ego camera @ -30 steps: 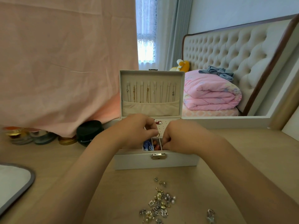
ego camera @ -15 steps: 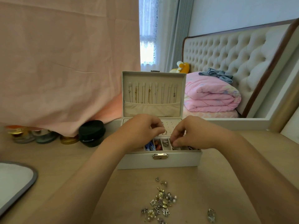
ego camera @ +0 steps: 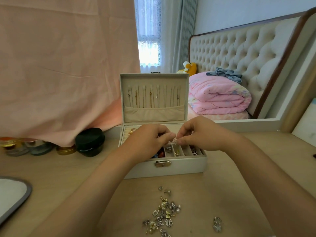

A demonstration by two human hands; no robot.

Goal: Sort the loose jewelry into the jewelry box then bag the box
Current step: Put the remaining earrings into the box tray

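A white jewelry box stands open on the wooden table, its lid upright with several necklaces hung inside. Its front compartments hold small pieces. Above the compartments, my left hand and my right hand meet fingertip to fingertip and pinch one tiny silver piece of jewelry between them. A pile of loose jewelry lies on the table in front of the box, with a single silver piece off to its right.
A black round jar and several smaller pots stand at the left under a pink cloth. A grey-rimmed white mat lies at the left edge. A mirror frame runs behind the box.
Both hands have risen out of the front compartments and drawn slightly apart. They now hold a tiny silver piece between their fingertips above the box.
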